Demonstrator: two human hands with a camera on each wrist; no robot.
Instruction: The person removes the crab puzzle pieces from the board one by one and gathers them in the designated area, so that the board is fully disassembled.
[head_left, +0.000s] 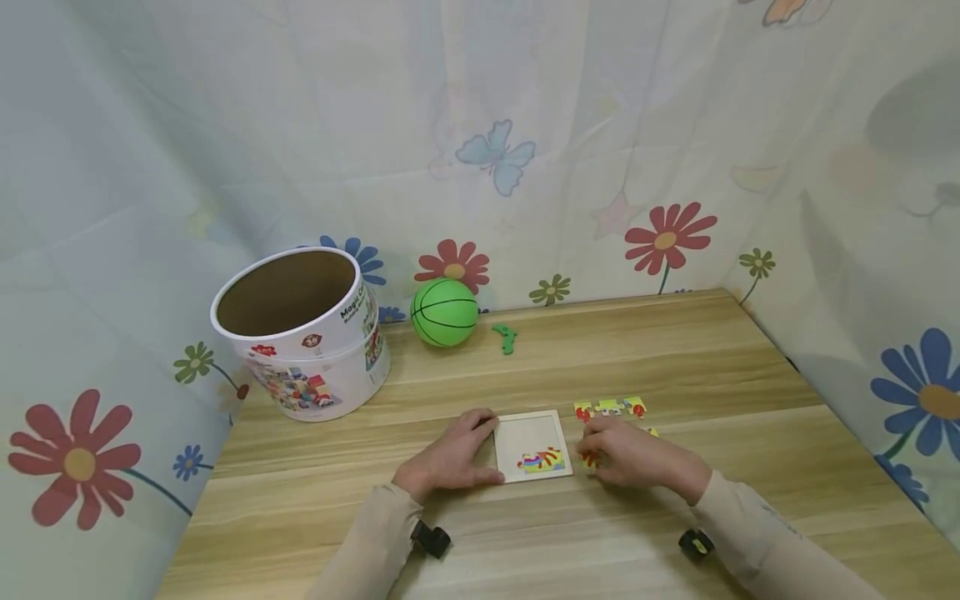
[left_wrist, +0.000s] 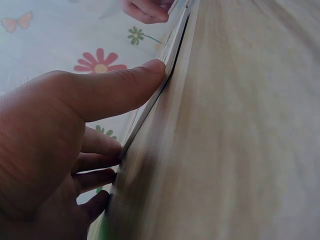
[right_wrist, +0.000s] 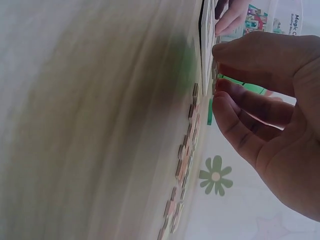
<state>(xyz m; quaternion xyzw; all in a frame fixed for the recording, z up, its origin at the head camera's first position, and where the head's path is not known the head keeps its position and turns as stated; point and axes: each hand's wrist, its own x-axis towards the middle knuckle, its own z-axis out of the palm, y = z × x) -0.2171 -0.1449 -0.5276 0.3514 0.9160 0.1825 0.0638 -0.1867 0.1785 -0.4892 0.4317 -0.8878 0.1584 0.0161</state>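
A square wooden puzzle tray point(head_left: 517, 433) lies on the table, with joined colourful puzzle pieces point(head_left: 543, 460) in its near right corner. My left hand point(head_left: 453, 454) holds the tray's left side, the thumb point(left_wrist: 135, 80) at the near corner and the index finger at the far one. To the right of the tray, my right hand point(head_left: 630, 454) pinches a thin puzzle piece point(right_wrist: 215, 75) between thumb and fingertips. In the head view this piece shows red and yellow, mostly covered by the hand. Several loose pieces point(head_left: 609, 407) lie just beyond that hand, some partly hidden by it.
A large white bucket point(head_left: 322, 387) with printed pictures stands at the back left of the wooden table point(head_left: 675, 350). Next to it are a green ball point(head_left: 444, 312) and a small green curved piece point(head_left: 506, 339). A flowered curtain point(head_left: 555, 225) hangs behind the table.
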